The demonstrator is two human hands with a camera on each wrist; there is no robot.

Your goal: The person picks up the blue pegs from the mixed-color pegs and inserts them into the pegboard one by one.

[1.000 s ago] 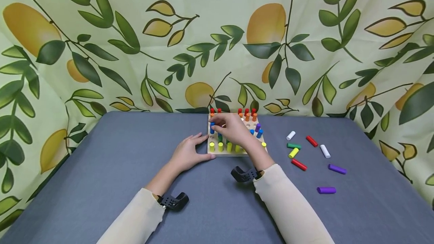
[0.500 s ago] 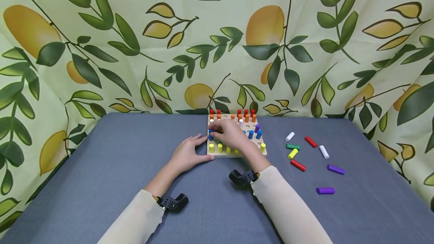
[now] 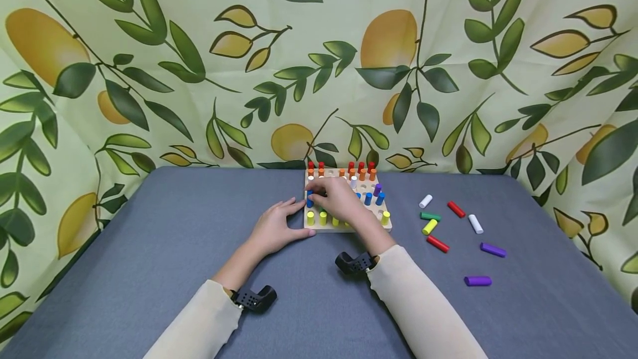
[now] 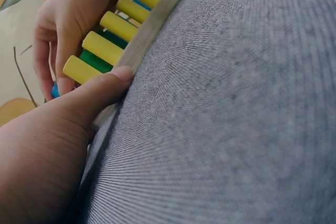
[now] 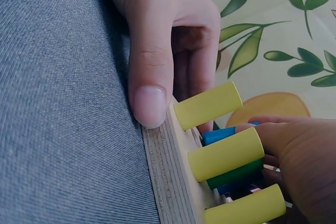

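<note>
A wooden pegboard [image 3: 346, 230] lies at the back of the table with coloured pegs in rows. My left hand [image 3: 276, 227] holds its front left corner, the thumb against the front edge and the fingers at the left side. Over the board, my right hand [image 3: 339, 198] pinches a blue peg [image 3: 310, 199] between thumb and finger at the left edge. That peg stands upright behind the front row of yellow pegs [image 5: 226, 153]. A green peg [image 4: 94, 60] shows beside it in the left wrist view. The blue peg's lower end is hidden in both wrist views.
Right of the board several loose pegs lie on the grey cloth, among them a white peg [image 3: 426, 201], a green peg [image 3: 430, 216], a red peg [image 3: 438, 244] and a purple peg [image 3: 478, 281]. A leaf-and-fruit patterned curtain [image 3: 199, 98] hangs directly behind the table.
My right hand has lowered the blue peg from above the board down to the left end of a row, then stayed nearly still. The left hand has kept its place on the corner.
</note>
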